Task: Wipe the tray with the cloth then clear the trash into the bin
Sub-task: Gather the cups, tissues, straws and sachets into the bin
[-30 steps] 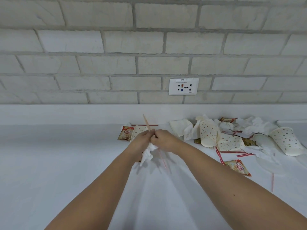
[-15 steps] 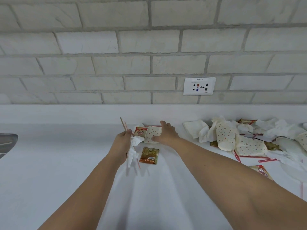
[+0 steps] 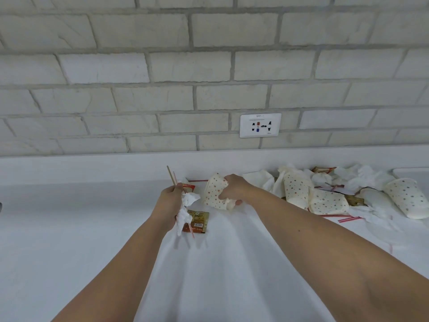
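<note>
I am picking up trash (image 3: 325, 201) below the socket (image 3: 260, 125): my left hand (image 3: 168, 202) squeezes a tissue (image 3: 190, 198) and sticks (image 3: 170, 175), my right hand (image 3: 233, 188) grabs a cup (image 3: 213, 189), and next I must find the bin.

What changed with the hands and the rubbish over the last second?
The right hand left the left hand, reached toward the wall and took hold of a dotted paper cup, squeezing it. A brown sachet now shows on the counter beside the left hand. The left hand kept holding its tissue and stick; the litter pile at the right stayed put.
</note>
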The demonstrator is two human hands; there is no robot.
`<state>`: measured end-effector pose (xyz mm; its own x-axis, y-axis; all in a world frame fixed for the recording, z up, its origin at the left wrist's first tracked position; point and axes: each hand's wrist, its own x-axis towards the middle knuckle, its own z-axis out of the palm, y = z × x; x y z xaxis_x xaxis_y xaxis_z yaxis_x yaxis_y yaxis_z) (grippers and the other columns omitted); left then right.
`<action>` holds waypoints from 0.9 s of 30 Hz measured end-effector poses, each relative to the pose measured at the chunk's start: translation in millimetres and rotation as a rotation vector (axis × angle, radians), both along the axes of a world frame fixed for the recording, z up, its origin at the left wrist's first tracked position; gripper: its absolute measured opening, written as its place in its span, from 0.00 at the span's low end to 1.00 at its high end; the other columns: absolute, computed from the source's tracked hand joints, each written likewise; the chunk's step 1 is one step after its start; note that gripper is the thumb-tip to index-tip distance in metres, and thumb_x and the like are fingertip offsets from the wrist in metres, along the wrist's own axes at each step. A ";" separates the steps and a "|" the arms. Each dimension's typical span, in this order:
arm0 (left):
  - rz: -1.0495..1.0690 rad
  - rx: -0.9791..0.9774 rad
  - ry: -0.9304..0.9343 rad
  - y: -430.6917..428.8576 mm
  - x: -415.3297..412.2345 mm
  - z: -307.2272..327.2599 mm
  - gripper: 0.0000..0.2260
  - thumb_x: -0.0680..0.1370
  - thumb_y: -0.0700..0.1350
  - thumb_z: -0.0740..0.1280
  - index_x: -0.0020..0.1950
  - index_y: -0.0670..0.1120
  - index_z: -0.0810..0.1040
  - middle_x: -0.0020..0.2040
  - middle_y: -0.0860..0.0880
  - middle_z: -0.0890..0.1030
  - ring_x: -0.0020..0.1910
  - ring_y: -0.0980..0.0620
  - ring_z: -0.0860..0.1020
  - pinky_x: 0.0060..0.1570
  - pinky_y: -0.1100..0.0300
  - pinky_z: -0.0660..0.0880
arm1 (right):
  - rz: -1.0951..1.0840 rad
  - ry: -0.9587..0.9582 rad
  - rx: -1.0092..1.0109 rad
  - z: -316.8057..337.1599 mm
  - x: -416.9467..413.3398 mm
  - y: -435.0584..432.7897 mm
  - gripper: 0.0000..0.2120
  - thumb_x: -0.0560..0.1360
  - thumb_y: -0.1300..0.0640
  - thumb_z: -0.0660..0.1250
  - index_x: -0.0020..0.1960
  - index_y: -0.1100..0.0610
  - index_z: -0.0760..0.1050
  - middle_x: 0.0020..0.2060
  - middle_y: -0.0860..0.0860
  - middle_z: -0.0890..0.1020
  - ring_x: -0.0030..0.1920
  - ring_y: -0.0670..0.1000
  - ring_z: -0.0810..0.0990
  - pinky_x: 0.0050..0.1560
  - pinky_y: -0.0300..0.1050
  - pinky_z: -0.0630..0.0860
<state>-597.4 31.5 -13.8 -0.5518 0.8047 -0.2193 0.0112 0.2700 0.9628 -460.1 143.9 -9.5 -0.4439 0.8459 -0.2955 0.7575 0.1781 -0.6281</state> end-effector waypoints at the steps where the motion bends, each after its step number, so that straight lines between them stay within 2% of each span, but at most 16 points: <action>1: -0.006 0.001 0.010 2.0 6.4 2.5 0.14 0.83 0.47 0.54 0.55 0.39 0.74 0.50 0.42 0.78 0.42 0.44 0.76 0.37 0.60 0.71 | -0.005 0.012 0.018 7.0 8.5 -2.9 0.27 0.74 0.60 0.69 0.71 0.59 0.64 0.63 0.57 0.73 0.57 0.56 0.74 0.36 0.44 0.74; 3: -0.025 -0.011 0.040 7.3 22.1 6.9 0.14 0.82 0.47 0.55 0.57 0.39 0.75 0.51 0.41 0.78 0.46 0.43 0.76 0.44 0.57 0.73 | -0.001 0.021 0.065 21.1 28.4 -10.2 0.26 0.74 0.55 0.69 0.69 0.60 0.66 0.62 0.57 0.75 0.51 0.53 0.74 0.34 0.41 0.73; 4: -0.044 -0.014 0.056 10.8 31.2 8.1 0.14 0.82 0.47 0.55 0.55 0.40 0.76 0.49 0.42 0.79 0.43 0.44 0.76 0.44 0.57 0.72 | 0.002 0.012 0.101 27.7 38.8 -13.9 0.25 0.74 0.53 0.69 0.68 0.61 0.67 0.62 0.57 0.75 0.51 0.53 0.74 0.35 0.41 0.72; 6: -0.111 -0.017 0.086 14.0 53.5 14.4 0.14 0.82 0.47 0.55 0.45 0.42 0.75 0.42 0.45 0.77 0.36 0.50 0.74 0.37 0.61 0.69 | -0.025 -0.019 0.176 39.9 62.6 -21.1 0.25 0.75 0.50 0.68 0.67 0.61 0.69 0.62 0.56 0.76 0.57 0.55 0.76 0.42 0.41 0.72; 8: -0.186 -0.012 0.091 17.0 78.9 19.4 0.15 0.82 0.45 0.55 0.37 0.44 0.72 0.37 0.46 0.74 0.33 0.51 0.71 0.33 0.61 0.66 | -0.069 -0.025 0.211 49.2 89.9 -30.4 0.24 0.75 0.50 0.68 0.65 0.62 0.72 0.61 0.56 0.78 0.60 0.56 0.76 0.50 0.43 0.72; 13: -0.372 0.025 0.043 20.4 140.6 22.8 0.16 0.81 0.46 0.56 0.35 0.42 0.70 0.33 0.44 0.72 0.30 0.48 0.69 0.31 0.59 0.64 | -0.173 -0.080 0.223 67.6 160.7 -56.2 0.15 0.72 0.51 0.72 0.51 0.61 0.74 0.49 0.56 0.78 0.47 0.53 0.76 0.36 0.40 0.68; 16: -0.482 0.037 0.028 19.0 182.5 22.3 0.16 0.82 0.46 0.56 0.35 0.43 0.70 0.33 0.44 0.71 0.30 0.49 0.68 0.30 0.59 0.63 | -0.236 -0.136 0.246 76.2 205.8 -77.8 0.20 0.71 0.54 0.73 0.58 0.61 0.72 0.54 0.55 0.77 0.52 0.54 0.75 0.40 0.39 0.69; 18: -0.521 0.029 0.019 17.2 209.8 22.1 0.16 0.82 0.47 0.56 0.36 0.44 0.70 0.35 0.44 0.72 0.31 0.49 0.68 0.31 0.60 0.64 | -0.289 -0.144 0.245 81.0 234.6 -94.4 0.28 0.70 0.56 0.74 0.65 0.60 0.66 0.55 0.55 0.74 0.54 0.54 0.74 0.42 0.39 0.70; 20: -0.555 0.018 0.013 13.6 240.1 22.8 0.16 0.82 0.48 0.56 0.36 0.44 0.71 0.37 0.44 0.73 0.32 0.49 0.70 0.32 0.60 0.65 | -0.341 -0.140 0.237 84.2 264.1 -110.2 0.31 0.69 0.57 0.74 0.67 0.59 0.63 0.54 0.55 0.74 0.50 0.53 0.73 0.40 0.41 0.70; 23: -0.627 0.008 0.019 1.9 287.7 24.3 0.15 0.82 0.48 0.56 0.38 0.44 0.72 0.41 0.44 0.75 0.37 0.48 0.73 0.34 0.61 0.67 | -0.418 -0.100 0.234 86.3 308.6 -133.2 0.31 0.69 0.60 0.74 0.67 0.57 0.63 0.57 0.57 0.75 0.48 0.54 0.74 0.35 0.40 0.73; 25: -0.691 0.007 0.001 -6.2 319.2 22.8 0.15 0.82 0.49 0.56 0.39 0.45 0.73 0.44 0.43 0.76 0.40 0.46 0.74 0.36 0.60 0.68 | -0.445 -0.110 0.230 88.0 338.4 -149.5 0.30 0.70 0.60 0.73 0.67 0.56 0.64 0.56 0.56 0.74 0.49 0.55 0.76 0.40 0.44 0.77; 27: -0.749 0.016 0.004 -16.4 350.3 21.9 0.15 0.82 0.49 0.56 0.39 0.45 0.73 0.43 0.43 0.75 0.37 0.47 0.73 0.37 0.59 0.68 | -0.459 -0.147 0.207 89.5 367.7 -165.6 0.29 0.71 0.59 0.72 0.68 0.55 0.64 0.58 0.55 0.75 0.51 0.56 0.78 0.49 0.48 0.79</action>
